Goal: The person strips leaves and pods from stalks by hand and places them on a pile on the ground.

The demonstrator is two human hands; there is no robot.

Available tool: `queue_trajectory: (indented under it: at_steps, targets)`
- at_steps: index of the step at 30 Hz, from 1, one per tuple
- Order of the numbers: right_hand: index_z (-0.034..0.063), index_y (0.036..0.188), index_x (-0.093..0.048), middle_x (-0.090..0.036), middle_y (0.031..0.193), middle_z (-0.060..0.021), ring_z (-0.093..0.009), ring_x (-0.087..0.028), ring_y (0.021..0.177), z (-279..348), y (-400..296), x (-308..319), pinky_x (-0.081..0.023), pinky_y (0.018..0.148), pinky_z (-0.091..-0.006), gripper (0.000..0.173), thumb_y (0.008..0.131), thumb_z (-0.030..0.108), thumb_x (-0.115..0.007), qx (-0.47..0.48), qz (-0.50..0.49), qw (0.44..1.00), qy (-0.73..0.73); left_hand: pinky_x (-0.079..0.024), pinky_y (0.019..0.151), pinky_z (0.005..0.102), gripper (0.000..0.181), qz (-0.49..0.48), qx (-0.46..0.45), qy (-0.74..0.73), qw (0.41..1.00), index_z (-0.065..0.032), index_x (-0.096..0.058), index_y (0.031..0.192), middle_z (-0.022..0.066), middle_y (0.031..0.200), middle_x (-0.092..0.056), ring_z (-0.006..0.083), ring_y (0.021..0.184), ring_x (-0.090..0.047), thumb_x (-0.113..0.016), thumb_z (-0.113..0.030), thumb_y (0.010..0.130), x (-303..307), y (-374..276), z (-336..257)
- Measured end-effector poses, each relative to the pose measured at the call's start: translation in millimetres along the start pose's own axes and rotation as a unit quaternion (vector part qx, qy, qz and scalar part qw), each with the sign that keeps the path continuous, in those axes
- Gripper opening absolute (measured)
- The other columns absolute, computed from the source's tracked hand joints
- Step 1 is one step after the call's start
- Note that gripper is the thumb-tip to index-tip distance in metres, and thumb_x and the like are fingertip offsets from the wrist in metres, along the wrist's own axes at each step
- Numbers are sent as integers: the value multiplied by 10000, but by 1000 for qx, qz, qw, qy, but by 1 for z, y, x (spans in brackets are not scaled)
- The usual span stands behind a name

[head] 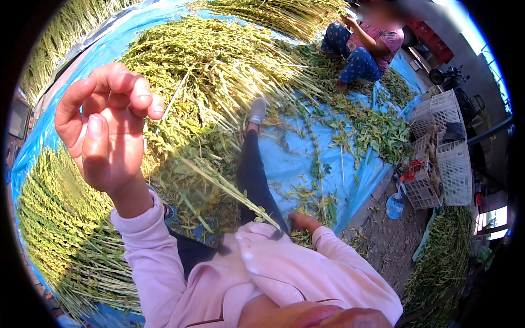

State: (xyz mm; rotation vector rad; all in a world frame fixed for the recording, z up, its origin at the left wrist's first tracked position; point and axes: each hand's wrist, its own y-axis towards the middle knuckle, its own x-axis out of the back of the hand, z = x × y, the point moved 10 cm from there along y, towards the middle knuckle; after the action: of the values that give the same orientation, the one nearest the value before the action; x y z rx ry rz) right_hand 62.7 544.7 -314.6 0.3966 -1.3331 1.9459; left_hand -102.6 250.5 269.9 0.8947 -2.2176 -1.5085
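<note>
My left hand (110, 127) is raised at the left, palm in view, with curled fingers apart and nothing seen between them. Behind it spreads a heap of cut stalks with green-yellow pods (180, 61), which look like sesame. Low beside my dark trouser leg (262, 176) is my right hand (302, 222), near loose leaves on the blue plastic sheet (287, 151). Its fingertips are partly hidden, so its grip cannot be made out. One long podded stalk (229, 188) slants across my lap, its lower end against my pink jacket (279, 262).
Another person (365, 49) sits on the sheet at the upper right. Stripped leaves (377, 135) lie between us. White plastic crates (451, 172) stand at the right, beside a clear plastic jug (394, 205). More stalk bundles (61, 213) lie at the left.
</note>
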Motion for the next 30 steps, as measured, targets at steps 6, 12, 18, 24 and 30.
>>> queue_trajectory:
  at_steps: [6,12,18,24,30]
  targets:
    - [13,913,-465,-521,868,-172,-298,-498,813,-8,0,-6,-401,690,-332,362,583,117,-572,19,-14,999,27,-336,597,332,308,-11,70,26,997,-67,-425,1059,146,952,-413,199,752,-359,-371,-87,756,10,-16,13]
    - [23,1020,-414,-504,907,-163,-253,-516,786,-11,-10,29,-419,668,-299,467,578,50,-562,20,-104,990,93,-440,598,319,253,-336,174,152,913,-16,-388,988,150,853,-490,227,706,-510,-438,-61,744,109,-153,-8]
    - [11,962,-444,-519,826,-111,-186,-516,717,66,19,123,-413,638,-270,332,642,38,-530,103,-134,975,141,-413,635,315,227,-400,342,297,797,-16,-421,968,134,875,-482,198,771,-481,-430,-47,743,163,-296,-25]
    - [4,932,-448,-515,803,-56,-125,-499,682,196,56,171,-413,599,-241,238,702,50,-492,192,-96,938,272,-429,629,239,200,-418,392,262,776,-10,-414,973,97,887,-485,140,764,-498,-361,-21,780,158,-382,-8]
    - [-7,911,-438,-524,783,-136,-237,-516,676,222,128,132,-413,594,-301,249,687,97,-469,187,-112,968,128,-431,605,227,204,-456,444,192,747,-2,-418,965,81,891,-475,131,749,-496,-376,-11,765,123,-430,28]
